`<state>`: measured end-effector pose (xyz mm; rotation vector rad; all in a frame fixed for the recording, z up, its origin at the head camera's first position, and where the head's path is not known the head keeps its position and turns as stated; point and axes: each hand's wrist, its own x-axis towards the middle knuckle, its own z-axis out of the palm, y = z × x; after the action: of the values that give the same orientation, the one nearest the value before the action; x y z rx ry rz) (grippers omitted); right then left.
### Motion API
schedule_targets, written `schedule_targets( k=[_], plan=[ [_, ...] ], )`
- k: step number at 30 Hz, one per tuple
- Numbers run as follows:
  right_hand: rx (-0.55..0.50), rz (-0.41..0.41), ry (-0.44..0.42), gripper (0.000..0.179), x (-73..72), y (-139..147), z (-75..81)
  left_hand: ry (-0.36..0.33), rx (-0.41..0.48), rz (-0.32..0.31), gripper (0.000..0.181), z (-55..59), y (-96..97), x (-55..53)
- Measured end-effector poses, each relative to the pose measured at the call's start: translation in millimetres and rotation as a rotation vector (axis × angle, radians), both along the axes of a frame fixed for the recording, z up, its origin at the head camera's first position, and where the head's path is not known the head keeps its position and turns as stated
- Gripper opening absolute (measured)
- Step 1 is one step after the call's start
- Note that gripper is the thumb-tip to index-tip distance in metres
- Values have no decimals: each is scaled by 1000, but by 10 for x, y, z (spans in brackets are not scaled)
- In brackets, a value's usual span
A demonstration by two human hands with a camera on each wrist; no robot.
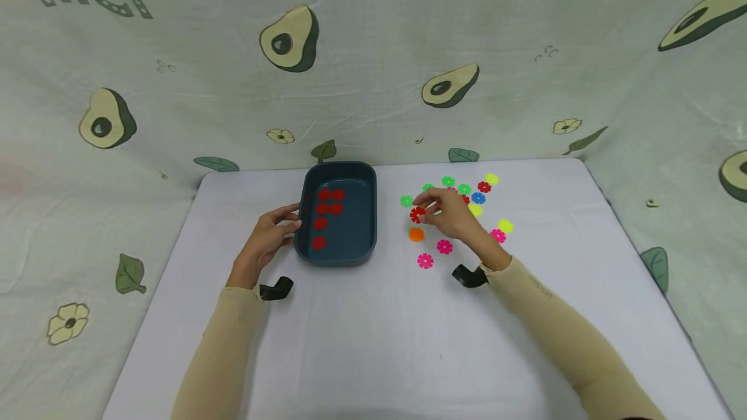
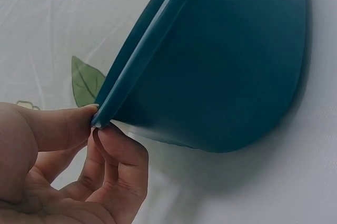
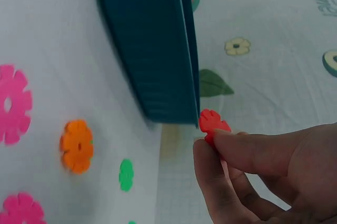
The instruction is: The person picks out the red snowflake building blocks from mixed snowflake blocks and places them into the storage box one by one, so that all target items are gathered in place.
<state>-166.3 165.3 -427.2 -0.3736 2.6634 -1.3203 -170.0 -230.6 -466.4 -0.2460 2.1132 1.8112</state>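
My left hand [image 1: 272, 236] pinches the left rim of a dark blue tray [image 1: 357, 232] between thumb and fingers, as the left wrist view shows up close. Several red flower-shaped discs [image 1: 318, 243] lie inside the tray, toward its left side. To the right of the tray, my right hand [image 1: 448, 211] holds a red notched disc [image 3: 211, 121] between thumb and index finger, above the table. Just below that hand lies an orange disc [image 1: 416, 234], with a green disc [image 1: 406, 201] to its upper left.
Loose discs in pink [image 1: 425, 260], yellow [image 1: 505, 226], green, red and blue [image 1: 478, 198] are scattered right of the tray on the white table [image 1: 362, 342]. An avocado-print cloth [image 1: 373, 83] hangs behind. Black curved pieces [image 1: 469, 276] stick out near both wrists.
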Motion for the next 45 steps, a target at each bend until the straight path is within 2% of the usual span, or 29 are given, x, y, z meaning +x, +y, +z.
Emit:
schedule_targets(
  k=[9,14,19,27,35,45],
  plan=[
    [-89,56,-40,26,-118,-604,52,-2,14,3,56,-6,14,-7],
    [-95,99,-64,26,-185,-893,69,-5,1,6,55,3,20,7],
    [-49,151,-63,28,-281,-1144,80,-8,-7,7,55,18,11,15],
    [61,205,-114,30,-432,-1442,93,1,-4,12,54,5,3,1],
    [156,187,-195,32,-601,-1641,11,6,-6,12,54,39,21,8],
    [248,167,-311,28,-715,-1791,-88,11,-20,4,53,36,-12,3]
  ],
)
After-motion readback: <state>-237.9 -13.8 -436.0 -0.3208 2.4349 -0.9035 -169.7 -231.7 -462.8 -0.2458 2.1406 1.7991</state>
